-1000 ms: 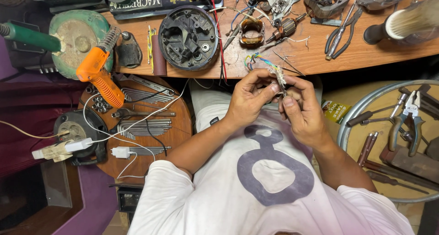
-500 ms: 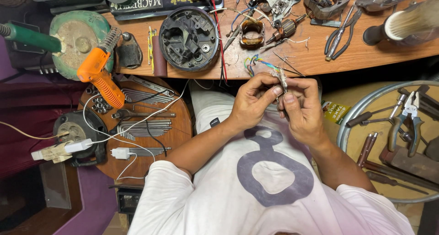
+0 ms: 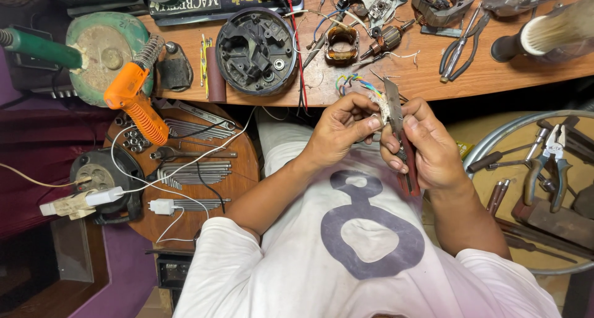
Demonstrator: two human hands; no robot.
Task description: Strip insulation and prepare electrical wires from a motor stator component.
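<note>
My left hand (image 3: 339,130) pinches a small bundle of coloured wires (image 3: 357,86) with a whitish wrapped end, just below the wooden bench edge. My right hand (image 3: 427,146) grips a knife (image 3: 396,117) with a dark red handle; its grey blade points up and rests against the wrapped wire end. Both hands are close together above my lap, over a white shirt with a grey figure on it.
On the wooden bench (image 3: 433,77) lie a black round motor housing (image 3: 257,51), a copper-wound coil (image 3: 341,44), an armature (image 3: 390,39), pliers (image 3: 459,46) and a brush (image 3: 544,33). An orange soldering gun (image 3: 133,95) and a round wooden tool tray (image 3: 198,169) are left; a round tray with pliers (image 3: 547,169) right.
The hands have stayed in place; the knife blade has shifted slightly against the wire end, and the fingers have adjusted their pinch.
</note>
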